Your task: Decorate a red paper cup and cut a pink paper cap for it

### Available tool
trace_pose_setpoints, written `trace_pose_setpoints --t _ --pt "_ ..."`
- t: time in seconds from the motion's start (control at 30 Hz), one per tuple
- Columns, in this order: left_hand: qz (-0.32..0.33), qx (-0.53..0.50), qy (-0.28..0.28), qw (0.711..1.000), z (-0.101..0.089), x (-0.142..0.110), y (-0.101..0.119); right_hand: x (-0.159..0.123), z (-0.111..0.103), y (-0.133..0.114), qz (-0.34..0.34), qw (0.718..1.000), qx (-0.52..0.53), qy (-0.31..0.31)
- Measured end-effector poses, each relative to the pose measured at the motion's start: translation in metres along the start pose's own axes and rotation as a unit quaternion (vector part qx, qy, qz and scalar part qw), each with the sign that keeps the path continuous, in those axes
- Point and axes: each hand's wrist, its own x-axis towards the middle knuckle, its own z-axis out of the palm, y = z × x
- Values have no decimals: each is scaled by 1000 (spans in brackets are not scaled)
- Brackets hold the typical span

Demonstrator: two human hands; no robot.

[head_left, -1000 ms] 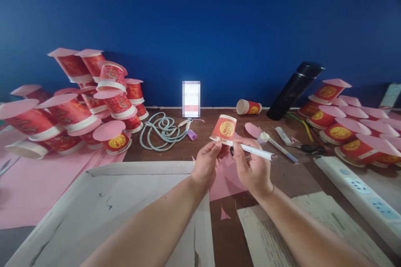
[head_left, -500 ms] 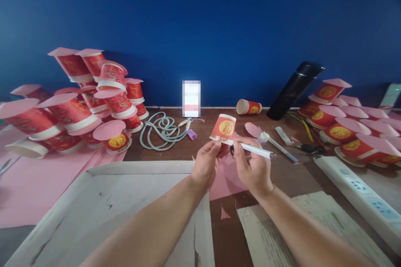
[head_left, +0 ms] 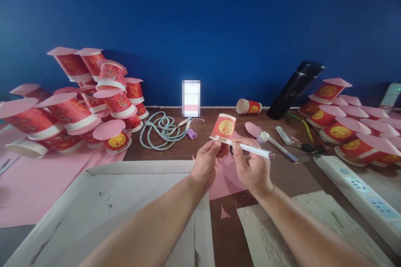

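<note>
My left hand (head_left: 205, 162) grips the lower edge of a red paper cup (head_left: 224, 127), its thumb and fingers pinched there. The cup tilts, with its yellow round emblem facing me. My right hand (head_left: 253, 167) is closed around a slim white stick-like tool (head_left: 255, 150), kind unclear, pointing left along the cup's lower edge. A small black curved part shows beside my right thumb. Whether the tool's tip touches the cup is hidden by fingers. Beneath my hands lies a pink paper sheet (head_left: 224, 181).
Red cups with pink paper tops are stacked left (head_left: 75, 110) and right (head_left: 340, 132). A coiled pale cord (head_left: 156, 135), a lying cup (head_left: 253, 107), a black flask (head_left: 294, 91) and a power strip (head_left: 360, 192) surround my hands. A white tray-like box (head_left: 140, 187) lies front left.
</note>
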Motion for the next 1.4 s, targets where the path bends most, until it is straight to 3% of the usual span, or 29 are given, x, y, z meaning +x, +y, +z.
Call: trace_pose_setpoints --t 1.4 --pt "-17 -28 7 999 0 -3 5 -1 1 1 19 1000 -20 11"
